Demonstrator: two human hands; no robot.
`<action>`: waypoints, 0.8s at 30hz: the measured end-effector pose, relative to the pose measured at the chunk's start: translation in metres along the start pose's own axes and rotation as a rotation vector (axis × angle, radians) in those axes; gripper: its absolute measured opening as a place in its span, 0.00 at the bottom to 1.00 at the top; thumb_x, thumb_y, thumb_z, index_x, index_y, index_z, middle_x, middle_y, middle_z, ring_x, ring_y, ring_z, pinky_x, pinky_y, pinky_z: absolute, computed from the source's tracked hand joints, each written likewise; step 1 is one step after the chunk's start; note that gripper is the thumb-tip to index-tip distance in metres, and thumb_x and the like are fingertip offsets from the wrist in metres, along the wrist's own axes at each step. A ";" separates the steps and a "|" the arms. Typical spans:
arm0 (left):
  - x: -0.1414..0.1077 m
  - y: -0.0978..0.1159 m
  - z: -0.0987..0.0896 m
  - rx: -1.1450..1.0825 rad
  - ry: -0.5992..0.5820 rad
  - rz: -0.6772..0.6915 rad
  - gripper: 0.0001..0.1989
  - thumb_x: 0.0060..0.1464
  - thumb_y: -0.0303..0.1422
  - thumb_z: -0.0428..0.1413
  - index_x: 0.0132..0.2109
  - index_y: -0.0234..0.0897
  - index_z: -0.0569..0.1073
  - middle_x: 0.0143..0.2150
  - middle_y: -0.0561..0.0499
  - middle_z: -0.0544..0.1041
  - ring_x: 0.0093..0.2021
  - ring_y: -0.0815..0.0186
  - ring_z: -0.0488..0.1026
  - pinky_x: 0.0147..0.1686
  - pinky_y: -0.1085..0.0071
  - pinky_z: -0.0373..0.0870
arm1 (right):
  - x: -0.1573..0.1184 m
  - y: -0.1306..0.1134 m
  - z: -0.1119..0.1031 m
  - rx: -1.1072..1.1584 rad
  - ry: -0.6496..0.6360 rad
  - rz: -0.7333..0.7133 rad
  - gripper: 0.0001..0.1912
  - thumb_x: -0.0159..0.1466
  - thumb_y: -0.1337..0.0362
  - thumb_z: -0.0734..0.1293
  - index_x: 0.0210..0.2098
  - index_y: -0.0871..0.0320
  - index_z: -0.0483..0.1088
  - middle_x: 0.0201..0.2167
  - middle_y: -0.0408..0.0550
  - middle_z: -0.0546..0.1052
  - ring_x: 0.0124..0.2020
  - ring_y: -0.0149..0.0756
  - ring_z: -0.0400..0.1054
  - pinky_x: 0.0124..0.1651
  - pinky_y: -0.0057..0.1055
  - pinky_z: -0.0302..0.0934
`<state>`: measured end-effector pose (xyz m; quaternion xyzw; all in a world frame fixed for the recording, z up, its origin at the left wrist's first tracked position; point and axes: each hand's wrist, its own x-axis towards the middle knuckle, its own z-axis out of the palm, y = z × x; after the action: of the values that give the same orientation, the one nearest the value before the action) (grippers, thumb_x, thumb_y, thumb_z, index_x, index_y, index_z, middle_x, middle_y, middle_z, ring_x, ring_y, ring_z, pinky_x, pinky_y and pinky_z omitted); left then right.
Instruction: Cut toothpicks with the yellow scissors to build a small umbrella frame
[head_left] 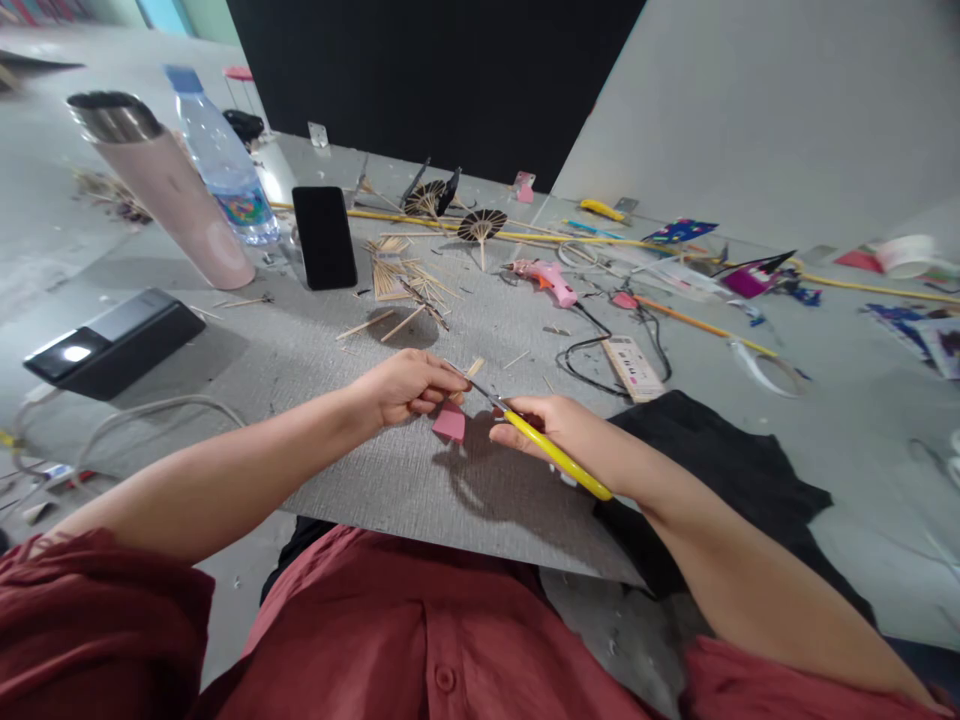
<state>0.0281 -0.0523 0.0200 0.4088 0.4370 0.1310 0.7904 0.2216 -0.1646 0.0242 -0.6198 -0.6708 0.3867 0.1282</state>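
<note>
My right hand [547, 425] grips yellow-handled scissors [559, 455], seen edge-on. Their metal end points left to the fingertips of my left hand [412, 390]. That hand is closed in a pinch; what lies between the fingers is too small and covered to make out. A short pale wooden piece [475, 367] shows just beyond the fingertips. Right below them is a small pink piece [450, 422]; whether it is held or lies on the table I cannot tell. Thin wooden sticks [405, 323] lie beyond my left hand.
Past my hands are small black paper umbrellas [482, 225], a pink glue gun [551, 280] and a phone [324, 238]. A pink flask [172, 200], water bottle [225, 165] and dark box [112, 340] stand left. Black cloth [720, 470] lies by my right arm.
</note>
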 end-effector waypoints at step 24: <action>0.004 -0.002 0.000 -0.036 -0.036 -0.002 0.16 0.56 0.14 0.54 0.23 0.26 0.75 0.19 0.46 0.73 0.12 0.83 0.50 0.10 0.85 0.41 | -0.001 -0.020 -0.002 -0.172 0.027 0.082 0.23 0.65 0.41 0.65 0.32 0.54 0.62 0.24 0.40 0.69 0.26 0.32 0.58 0.30 0.32 0.50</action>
<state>0.0296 -0.0513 0.0164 0.3963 0.4205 0.1308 0.8056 0.2084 -0.1635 0.0388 -0.6606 -0.6739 0.3240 0.0676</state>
